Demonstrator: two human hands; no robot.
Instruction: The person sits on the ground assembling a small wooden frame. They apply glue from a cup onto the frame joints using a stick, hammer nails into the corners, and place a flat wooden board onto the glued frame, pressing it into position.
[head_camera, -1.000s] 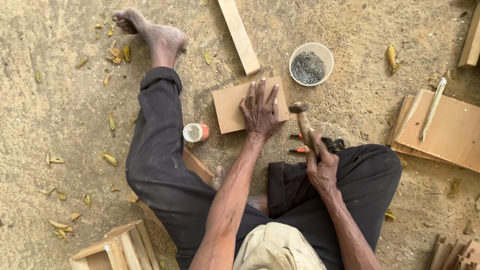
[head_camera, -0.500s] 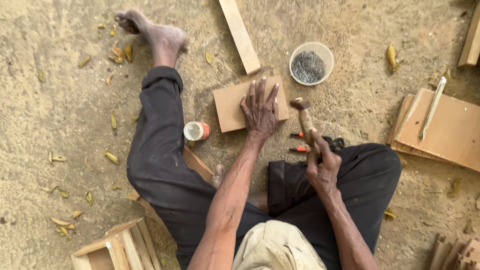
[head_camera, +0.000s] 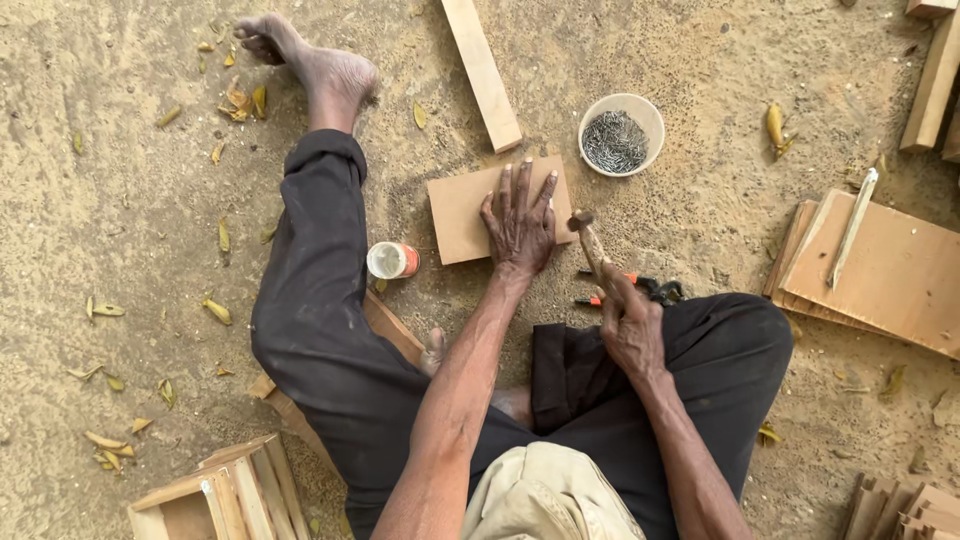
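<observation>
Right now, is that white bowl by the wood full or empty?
Not empty. The white bowl stands upright on the sandy ground and holds a dark grey heap of small nails, which covers most of its bottom but stays below the rim.

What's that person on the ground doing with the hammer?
A person sits on the sandy ground. The left hand lies flat on a small wooden board, pressing it down. The right hand grips a hammer, its head beside the board's right edge. A white bowl of nails stands just beyond the board, pliers lie by the knee, and a small capped jar lies to the left.
</observation>
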